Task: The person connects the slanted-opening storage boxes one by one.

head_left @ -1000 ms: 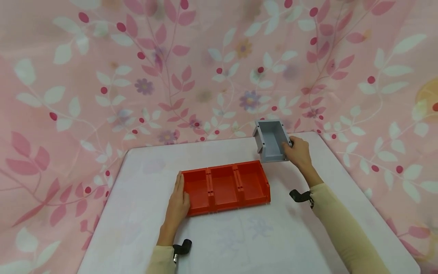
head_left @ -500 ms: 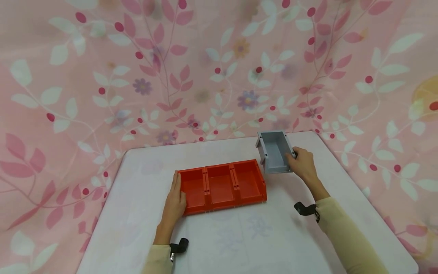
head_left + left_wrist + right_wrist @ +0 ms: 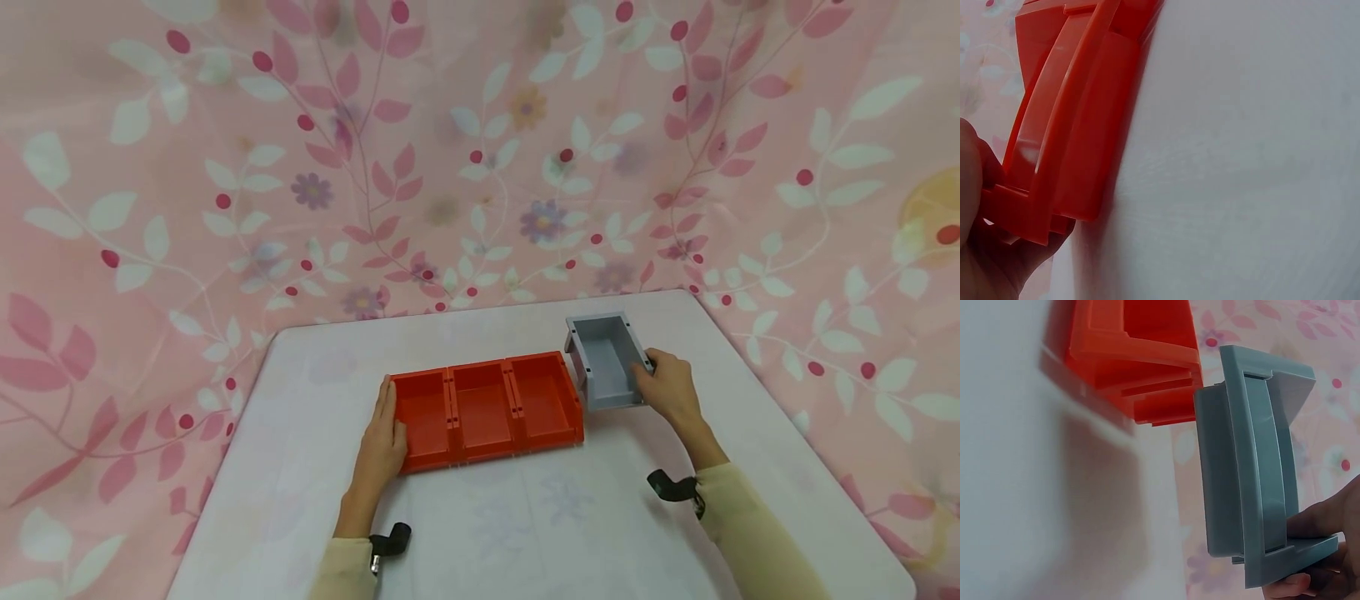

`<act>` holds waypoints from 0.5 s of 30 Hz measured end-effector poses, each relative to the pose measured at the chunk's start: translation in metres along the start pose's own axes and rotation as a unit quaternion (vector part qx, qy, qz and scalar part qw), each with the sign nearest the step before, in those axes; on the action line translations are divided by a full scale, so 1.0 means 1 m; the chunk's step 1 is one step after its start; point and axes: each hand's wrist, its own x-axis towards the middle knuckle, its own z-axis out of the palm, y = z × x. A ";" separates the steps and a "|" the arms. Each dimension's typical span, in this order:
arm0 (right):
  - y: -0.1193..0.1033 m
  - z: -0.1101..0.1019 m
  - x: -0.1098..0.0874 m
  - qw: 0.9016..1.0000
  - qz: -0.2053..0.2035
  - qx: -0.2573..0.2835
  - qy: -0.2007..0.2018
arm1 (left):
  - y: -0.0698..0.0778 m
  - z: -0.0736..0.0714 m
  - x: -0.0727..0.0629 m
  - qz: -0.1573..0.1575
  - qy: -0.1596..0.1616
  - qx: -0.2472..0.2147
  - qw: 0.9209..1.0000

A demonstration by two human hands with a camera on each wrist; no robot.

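In the head view, a row of three joined red storage bins lies on the table, open side up. My left hand grips its left end wall, with the thumb over the rim; in the left wrist view, fingers show beneath that red edge. A single grey storage bin hangs above the table just right of the row. My right hand pinches its right wall, the thumb inside and the other fingers outside. In the right wrist view, the grey bin's side overhangs near the red row's end, without plain contact.
A white cloth covers the table, whose far edge meets a pink flowered curtain. Black wrist cameras stick out from both sleeves. The grey bin's shadow falls on the cloth.
My right hand has brought the grey bin down and toward me, to a place beside the red row's right end. The left hand keeps its grip on the red bins.
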 end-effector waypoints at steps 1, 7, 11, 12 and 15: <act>0.000 0.000 -0.002 1.000 0.001 -0.001 0.000 | 0.000 0.000 0.000 -0.001 -0.001 0.000 1.000; 0.002 0.001 -0.009 1.000 0.008 0.001 -0.003 | 0.000 0.000 0.000 -0.004 -0.009 -0.003 1.000; 0.004 0.002 -0.012 1.000 0.017 0.006 -0.015 | 0.000 -0.002 0.000 -0.012 -0.018 -0.007 1.000; 0.005 0.002 -0.012 1.000 0.019 0.006 -0.016 | 0.000 -0.002 0.000 -0.013 -0.020 -0.008 1.000; 0.006 0.003 -0.012 1.000 0.022 0.001 -0.017 | -0.001 -0.002 0.000 -0.014 -0.022 -0.010 1.000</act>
